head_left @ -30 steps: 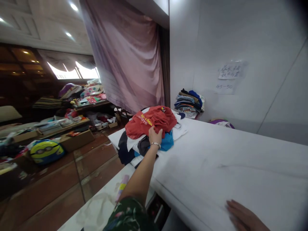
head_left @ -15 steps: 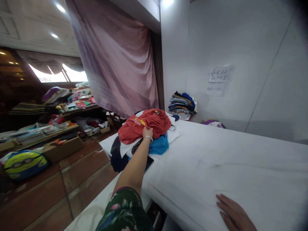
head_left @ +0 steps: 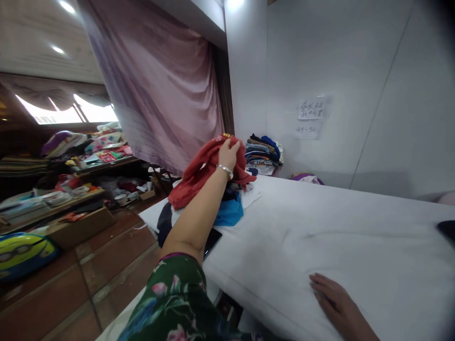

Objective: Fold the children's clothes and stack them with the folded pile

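Observation:
My left hand, with a bracelet at the wrist, is closed on a red garment and holds it lifted above a loose pile of clothes at the far end of a white-covered table. A blue garment and dark pieces lie in that pile. My right hand rests flat on the white cover near the front edge, fingers stretched out, holding nothing.
A folded stack of clothes sits against the wall behind the pile. A dark phone-like slab lies at the table's left edge. A pink curtain hangs behind. Cluttered shelves and a green cartoon toy stand left, across the tiled floor.
My left hand has raised the red garment off the pile, up and slightly right. My right hand has stayed flat on the cover. The view has turned a little.

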Available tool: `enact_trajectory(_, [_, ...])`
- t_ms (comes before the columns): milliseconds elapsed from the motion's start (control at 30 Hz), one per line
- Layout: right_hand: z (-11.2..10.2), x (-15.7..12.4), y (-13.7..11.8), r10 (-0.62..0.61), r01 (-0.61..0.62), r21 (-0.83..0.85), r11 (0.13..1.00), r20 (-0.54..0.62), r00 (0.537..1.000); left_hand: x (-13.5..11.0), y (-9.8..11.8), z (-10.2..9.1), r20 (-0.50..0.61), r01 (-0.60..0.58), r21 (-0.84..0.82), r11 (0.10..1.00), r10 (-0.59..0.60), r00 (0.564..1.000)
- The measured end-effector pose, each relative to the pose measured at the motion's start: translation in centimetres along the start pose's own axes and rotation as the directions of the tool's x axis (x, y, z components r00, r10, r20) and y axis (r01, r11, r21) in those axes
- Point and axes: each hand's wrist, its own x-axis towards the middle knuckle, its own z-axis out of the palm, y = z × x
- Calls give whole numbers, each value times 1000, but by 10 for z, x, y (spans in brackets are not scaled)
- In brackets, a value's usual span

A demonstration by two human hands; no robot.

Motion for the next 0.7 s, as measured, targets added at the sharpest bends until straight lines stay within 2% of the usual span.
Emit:
enact_trajectory(133, [2, -2, -1, 83, -81, 52, 995, -25, 996, -9, 55, 51, 210, -56, -227, 972, 105, 972])
enact_trajectory(233, [-4, 6, -8, 187, -188, 179, 966, 19, 982, -18, 95, 77, 313, -52, -341, 939, 165, 935])
enact_trajectory(333, [-18, 29, -26, 277, -294, 348, 890, 97, 956, -25, 126, 97, 387, -46, -435, 899, 233, 892])
enact_trajectory(433, [-24, 62, -51, 359, -356, 500, 790, 94, 929, -31, 148, 119, 405, -86, -428, 900, 276, 872])
enact_trajectory(533, [-15, 91, -73, 374, -383, 600, 703, 145, 916, -42, 168, 144, 377, -188, -372, 909, 333, 864])
enact_trajectory(600, [-6, 106, -84, 364, -373, 641, 671, 154, 918, -51, 181, 158, 381, -252, -372, 894, 394, 837])
enact_trajectory(700, [-5, 123, -91, 415, -331, 730, 598, 72, 907, -66, 201, 170, 402, -331, -361, 872, 466, 788])
